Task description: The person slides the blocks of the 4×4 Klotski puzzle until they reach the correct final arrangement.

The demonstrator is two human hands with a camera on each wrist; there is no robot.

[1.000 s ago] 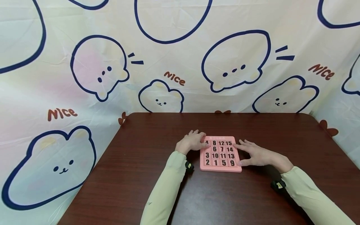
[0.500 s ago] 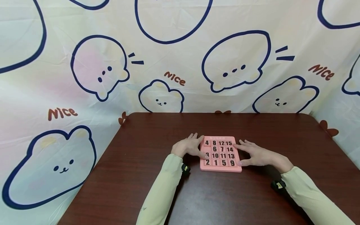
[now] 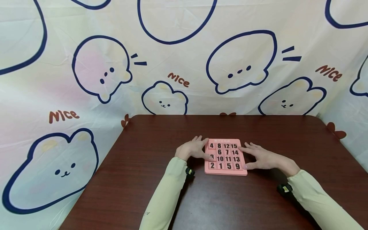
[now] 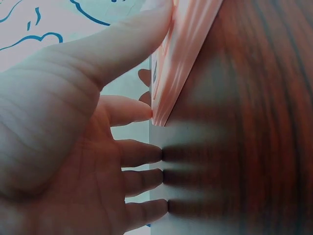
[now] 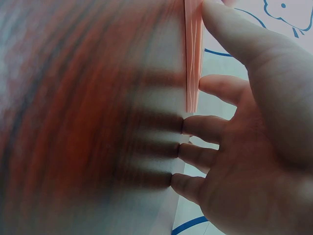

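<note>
A pink sliding number puzzle [image 3: 225, 172] lies on the dark wooden table. Its numbered tiles fill the grid except for a gap in the second row at the left, under tile 4 [image 3: 211, 146]. My left hand [image 3: 190, 150] rests at the left edge, the thumb on tile 3 [image 3: 212, 156] and the index fingertip at the upper left corner. The other left fingertips touch the table, as the left wrist view shows. My right hand [image 3: 263, 158] has its thumb and index fingertip against the puzzle's right edge [image 5: 193, 63], with its remaining fingertips down on the table.
The brown table [image 3: 138, 166] has its far edge up against a pale curtain [image 3: 198, 57] printed with bear outlines and "Nice". A dark strapped device sits at each wrist, one left [image 3: 189, 172] and one right [image 3: 284, 189].
My left hand has shifted left and toward me, its thumb going from beside tile 4 down to tile 3. Tile 3 has since slid slightly upward. My right hand stays in place.
</note>
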